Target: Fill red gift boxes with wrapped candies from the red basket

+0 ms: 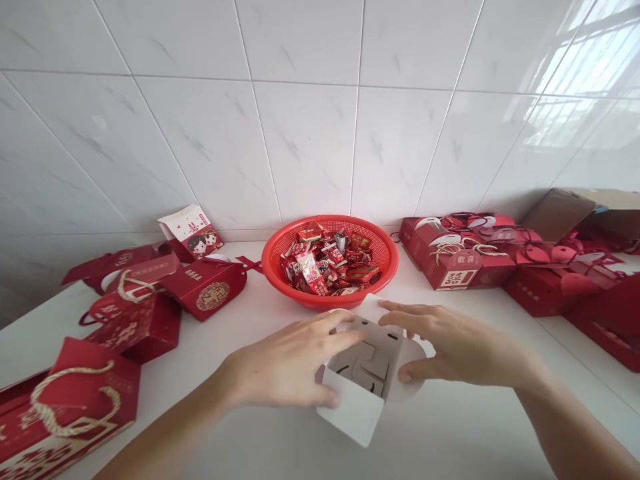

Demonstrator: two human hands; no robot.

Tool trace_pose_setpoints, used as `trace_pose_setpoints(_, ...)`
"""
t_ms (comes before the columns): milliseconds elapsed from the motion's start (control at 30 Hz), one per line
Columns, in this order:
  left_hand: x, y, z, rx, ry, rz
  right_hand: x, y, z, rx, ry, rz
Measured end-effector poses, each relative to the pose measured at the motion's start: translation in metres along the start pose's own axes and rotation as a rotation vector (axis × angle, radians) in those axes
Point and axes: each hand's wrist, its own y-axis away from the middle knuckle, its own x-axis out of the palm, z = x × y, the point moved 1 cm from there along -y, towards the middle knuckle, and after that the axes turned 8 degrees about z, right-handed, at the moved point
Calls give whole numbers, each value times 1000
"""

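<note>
A paper candy box (373, 363) stands on the table with its top unfolded, its white inside showing slots and folded bottom flaps. My left hand (295, 360) holds its left side, with the thumb at the near flap and fingers along the rim. On the other side, my right hand (450, 343) has its thumb against the rounded right flap and its fingers at the far corner. No candy shows in the box. Just beyond it, a red plastic basket (273, 273) contains many wrapped candies (325, 263), mostly in red wrappers.
Several red gift boxes (203, 287) are clustered on the left, one with a rope handle (75, 427) near the front. More red boxes (463, 263) are grouped on the right, before an open cardboard box (565, 207). A tiled wall (310, 147) borders the white table (240, 427).
</note>
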Motion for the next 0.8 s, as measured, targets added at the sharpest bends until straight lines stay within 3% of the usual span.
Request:
trace_pose_setpoints(167,3,4,2,-4,-78,-27,3,-3,0,104,-100,158)
trace_pose_setpoints(300,3,8,4,-50,-120,-84,9,-11,-4,132,-118,119)
trace_pose_setpoints(467,-4,11,6,-110,-133,-38,11,-19,-1,20,-86,88)
trace_pose_setpoints(667,-15,21,3,-42,-123,-89,4,-16,0,-132,-53,-85)
trace_pose_setpoints(800,-31,25,10,30,-68,-247,-13,-14,-2,-212,-182,-283)
